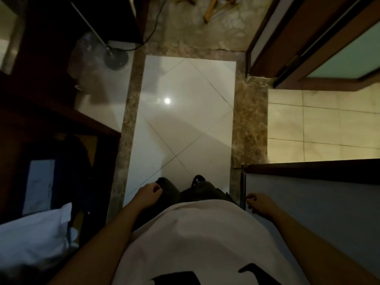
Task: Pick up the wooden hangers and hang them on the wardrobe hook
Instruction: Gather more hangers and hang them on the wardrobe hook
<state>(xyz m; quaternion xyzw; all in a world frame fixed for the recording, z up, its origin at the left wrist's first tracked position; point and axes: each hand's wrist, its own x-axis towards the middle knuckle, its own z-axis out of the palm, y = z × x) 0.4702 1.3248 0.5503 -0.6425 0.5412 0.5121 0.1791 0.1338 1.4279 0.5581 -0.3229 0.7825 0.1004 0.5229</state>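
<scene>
Wooden hangers point(209, 9) lie on the marble floor at the top edge of the view, only partly in frame. My left hand point(149, 192) hangs at my side near my left leg, fingers curled, holding nothing. My right hand point(258, 203) hangs by my right hip next to a dark wall edge, fingers loosely curled and empty. Both hands are far from the hangers. No wardrobe hook is in view.
A white tiled strip point(181, 120) with a brown marble border runs ahead. Dark wooden furniture point(47, 95) stands on the left, with a fan base point(116, 57) and cable. A glass-panelled wooden door point(320, 48) is at upper right; a backpack point(61, 177) sits lower left.
</scene>
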